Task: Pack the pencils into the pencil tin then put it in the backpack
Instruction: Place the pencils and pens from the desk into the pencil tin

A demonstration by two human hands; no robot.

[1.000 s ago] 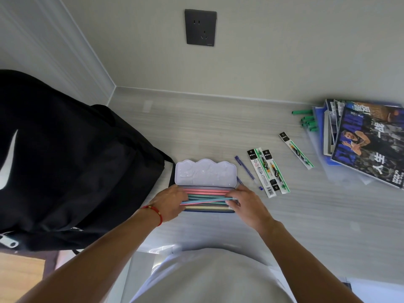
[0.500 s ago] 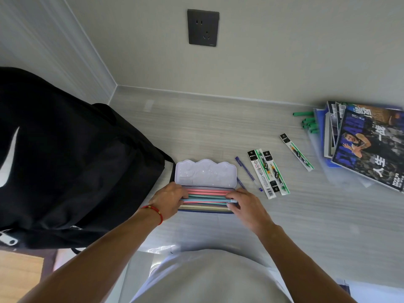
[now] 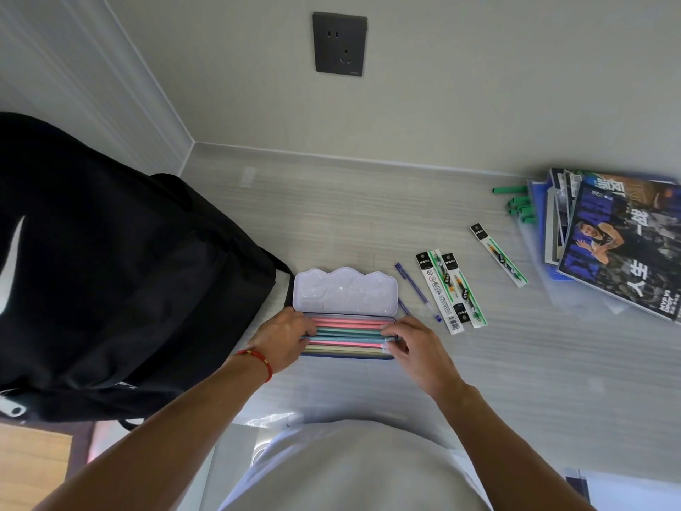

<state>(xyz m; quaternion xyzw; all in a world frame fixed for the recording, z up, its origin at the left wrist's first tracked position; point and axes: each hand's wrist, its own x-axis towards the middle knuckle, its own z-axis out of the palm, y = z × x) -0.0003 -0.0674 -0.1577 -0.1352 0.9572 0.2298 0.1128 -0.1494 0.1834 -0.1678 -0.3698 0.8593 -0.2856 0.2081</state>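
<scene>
Loose pencil now down w/ pencils (image 3: 350, 331) in tin (image 3: 344, 293), hands seemingly curled on ends, backpack (image 3: 110, 271) abutting.

Soft, even indoor light; wide-angle bending at edges; sharp focus.

left hand (image 3: 283, 339), right hand (image 3: 416, 348) | on pencils (image 3: 348, 331); pencil tin (image 3: 346, 293) open

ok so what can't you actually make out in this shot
All in the head view:
- Ends of the pencils in the pencil tin: covered by the left hand and right hand, so their count is unclear.
- Backpack: cut off by the left edge; its opening is not visible.
- Magazines: cut off by the right edge.
- Print on the refill packets: too small to read.
</scene>
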